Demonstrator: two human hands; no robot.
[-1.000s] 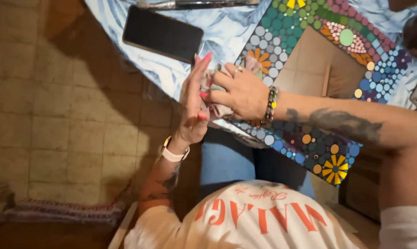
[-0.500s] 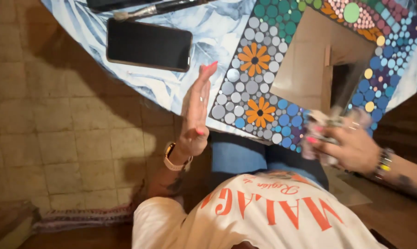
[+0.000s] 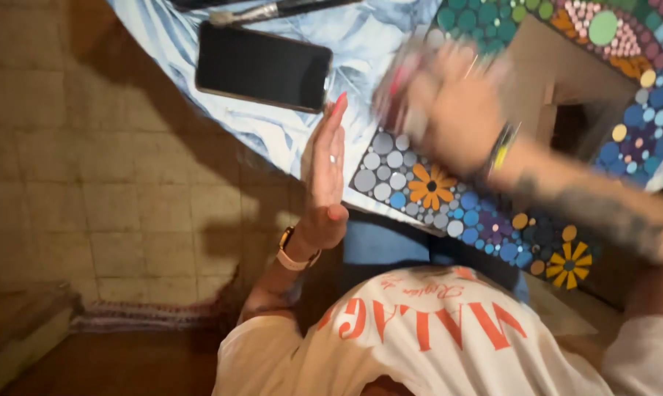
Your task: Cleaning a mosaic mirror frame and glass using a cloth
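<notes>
My left hand (image 3: 324, 169) stands upright and flat at the table's edge, palm facing right, fingers together, holding nothing; a watch (image 3: 291, 253) is on its wrist. My right hand (image 3: 456, 110) is a motion blur over the dot-painted frame (image 3: 448, 198), a short way right of the left palm. It is closed around a small pale object (image 3: 401, 84) with pink on it, too blurred to name. Beaded bracelets sit on the right wrist and the forearm is tattooed.
A black phone (image 3: 262, 67) lies face up on the blue-and-white tablecloth (image 3: 368, 37), with a paintbrush (image 3: 273, 10) beyond it. Below are my white shirt with orange print (image 3: 419, 330), a tiled floor (image 3: 89, 183) and a rug edge (image 3: 141, 315).
A second ago my right hand was pressed against the left palm. It then swung out to the right and has now swept back left, close to the palm. The left hand stayed upright.
</notes>
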